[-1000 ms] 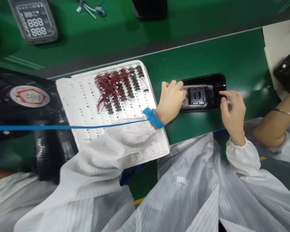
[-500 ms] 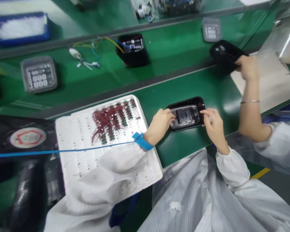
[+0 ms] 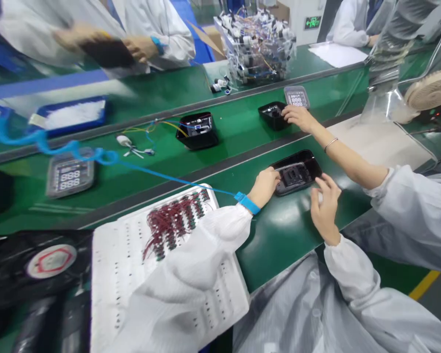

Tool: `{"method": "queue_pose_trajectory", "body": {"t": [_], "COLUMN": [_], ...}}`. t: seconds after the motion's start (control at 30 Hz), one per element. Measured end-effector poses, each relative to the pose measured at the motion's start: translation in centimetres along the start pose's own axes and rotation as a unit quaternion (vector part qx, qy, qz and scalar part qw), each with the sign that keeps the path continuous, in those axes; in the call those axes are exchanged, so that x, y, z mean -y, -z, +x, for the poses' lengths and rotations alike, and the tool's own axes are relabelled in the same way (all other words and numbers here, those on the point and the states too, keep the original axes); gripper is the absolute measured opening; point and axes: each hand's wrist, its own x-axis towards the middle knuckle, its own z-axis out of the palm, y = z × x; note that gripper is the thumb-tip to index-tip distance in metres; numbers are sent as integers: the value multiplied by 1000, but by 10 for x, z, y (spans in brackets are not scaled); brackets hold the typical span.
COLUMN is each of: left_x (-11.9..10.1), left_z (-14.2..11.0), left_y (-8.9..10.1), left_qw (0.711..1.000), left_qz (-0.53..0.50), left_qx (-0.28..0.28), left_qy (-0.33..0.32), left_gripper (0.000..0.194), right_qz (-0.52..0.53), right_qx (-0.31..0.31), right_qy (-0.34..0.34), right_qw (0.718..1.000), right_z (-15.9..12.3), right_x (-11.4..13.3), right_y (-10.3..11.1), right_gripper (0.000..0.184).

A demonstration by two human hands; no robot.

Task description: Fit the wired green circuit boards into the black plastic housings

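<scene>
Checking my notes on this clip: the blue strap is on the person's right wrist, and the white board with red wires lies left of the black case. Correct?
Not quite: the head view shows the blue strap by the left hand. The white board and red wires do lie left of the black case.

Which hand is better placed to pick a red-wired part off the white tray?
Left, I'd say. The left hand is at the black housing's end nearer the white tray and the red-wired parts; the right hand is by the far end.
</scene>
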Motion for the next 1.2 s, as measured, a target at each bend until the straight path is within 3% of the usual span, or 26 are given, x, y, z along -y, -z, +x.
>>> {"method": "queue_pose_trajectory", "body": {"t": [0.17,0.43,0.57,0.67,0.8,0.93,1.0,1.1,1.2], "left_x": [-10,-38,-55,-52,-24,8,22,41,47], "left_z": [45,100,106,91,55,-4,-49,-140,-239], "left_y": [-6,-23,-28,-24,-1,53,89,137,153], "left_qw": [1000,999,998,995,985,982,983,978,967], "left_qz": [-12,-30,-44,-57,-31,76,139,207,237], "left_qx": [-1,-16,-35,-62,-130,-143,-107,-30,-36], "left_qy": [9,1,-26,-60,-105,-96,-57,14,92], "left_gripper": [10,12,21,31,32,28,27,35,38], "right_qz": [7,-18,-56,5,70,115,121,119,109], "right_qx": [49,208,239,205,180,164,163,163,158], "right_qy": [44,37,46,46,46,54,56,59,73], "right_qw": [998,977,968,978,980,978,978,978,979], "right_z": [-28,-18,-18,-22,-27,-29,-28,-26,-23], "right_x": [5,7,3,-2,-10,-15,-15,-16,-18], "right_y": [-1,2,-1,-4,-11,-16,-16,-13,-11], "right_gripper": [29,39,37,33,29,26,25,25,24]}}
